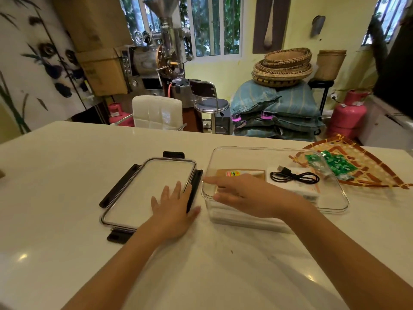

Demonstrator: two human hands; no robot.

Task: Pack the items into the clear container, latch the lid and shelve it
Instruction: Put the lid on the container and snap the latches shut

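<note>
Head view: left hand (pixel 173 205) flat on lid (pixel 143 193), fingers spread; right hand (pixel 240 194) over clear container (pixel 335 204), fingers loosely extended. Lid's long axis near-left to far-right.

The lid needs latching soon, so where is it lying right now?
In the head view, the lid lies flat on the white table, just left of the clear container, with the left hand resting on its near right corner.
</note>
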